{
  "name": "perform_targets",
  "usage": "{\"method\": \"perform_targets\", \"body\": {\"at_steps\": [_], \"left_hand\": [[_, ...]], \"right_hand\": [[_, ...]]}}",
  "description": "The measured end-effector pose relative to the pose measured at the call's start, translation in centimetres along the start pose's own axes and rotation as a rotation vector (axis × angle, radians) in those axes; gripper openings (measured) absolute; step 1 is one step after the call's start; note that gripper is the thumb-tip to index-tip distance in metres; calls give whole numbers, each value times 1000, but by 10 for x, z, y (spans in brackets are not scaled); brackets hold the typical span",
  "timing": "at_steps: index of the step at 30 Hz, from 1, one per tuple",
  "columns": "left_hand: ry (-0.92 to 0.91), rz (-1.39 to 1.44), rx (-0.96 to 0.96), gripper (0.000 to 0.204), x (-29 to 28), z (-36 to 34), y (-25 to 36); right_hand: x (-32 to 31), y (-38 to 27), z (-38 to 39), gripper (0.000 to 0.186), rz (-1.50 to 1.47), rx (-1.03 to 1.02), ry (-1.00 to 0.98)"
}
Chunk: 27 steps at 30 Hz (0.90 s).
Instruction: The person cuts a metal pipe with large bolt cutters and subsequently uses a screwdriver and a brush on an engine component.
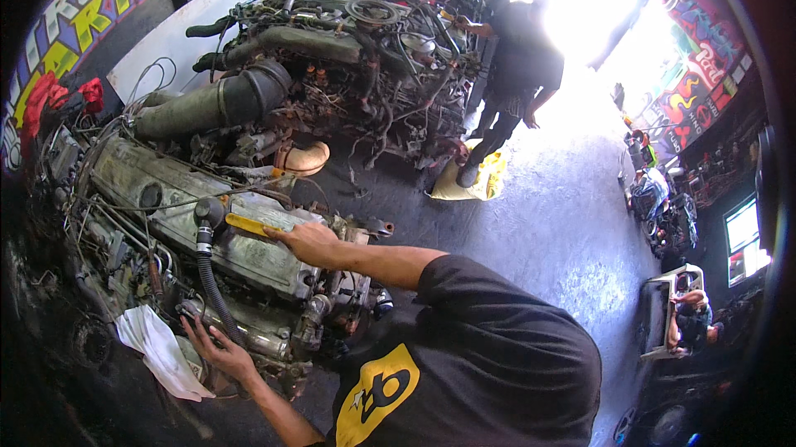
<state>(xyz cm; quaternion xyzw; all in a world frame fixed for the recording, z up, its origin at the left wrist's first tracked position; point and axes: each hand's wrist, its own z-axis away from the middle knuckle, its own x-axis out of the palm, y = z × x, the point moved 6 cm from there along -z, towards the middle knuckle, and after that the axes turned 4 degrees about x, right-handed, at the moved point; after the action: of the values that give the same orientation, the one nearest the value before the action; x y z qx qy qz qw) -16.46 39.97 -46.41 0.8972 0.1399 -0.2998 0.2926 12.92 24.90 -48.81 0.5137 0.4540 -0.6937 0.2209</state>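
Observation:
My right hand (pixel 308 243) is closed round the end of a long, flat yellow tool (pixel 251 225). The tool's far end reaches the dark round elbow fitting (pixel 211 211) of a black corrugated hose (pixel 217 291); the exact kind of tool cannot be made out. Beneath it lies the long, grimy metal cover (pixel 195 227) of a large engine. My left hand (pixel 219 353) is lower down, its fingers spread beside the hose's lower part. A crumpled white sheet (pixel 162 353) hangs next to that hand, by a shiny metal pipe (pixel 259 337).
Behind stands another large engine (pixel 365 74) with loose hoses and wires. A wide grey-green duct (pixel 211 104) lies between the engines. One person (pixel 518 53) stands by a yellow-white sack (pixel 473 182); another person (pixel 696 323) sits at right. Piled parts (pixel 663 206) line the wall.

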Motion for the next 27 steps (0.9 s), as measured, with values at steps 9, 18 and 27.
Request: {"method": "perform_targets", "body": {"at_steps": [9,18,27], "left_hand": [[63,100,-39,33,-16,10,-15],[-138,-187,-56,73,2,-3,7],[29,-364,-139,59,-4,2,10]], "right_hand": [[-3,52,98,54,6,207,-271],[-4,53,98,41,-411,38,-16],[-22,29,46,43,-127,61,-130]]}}
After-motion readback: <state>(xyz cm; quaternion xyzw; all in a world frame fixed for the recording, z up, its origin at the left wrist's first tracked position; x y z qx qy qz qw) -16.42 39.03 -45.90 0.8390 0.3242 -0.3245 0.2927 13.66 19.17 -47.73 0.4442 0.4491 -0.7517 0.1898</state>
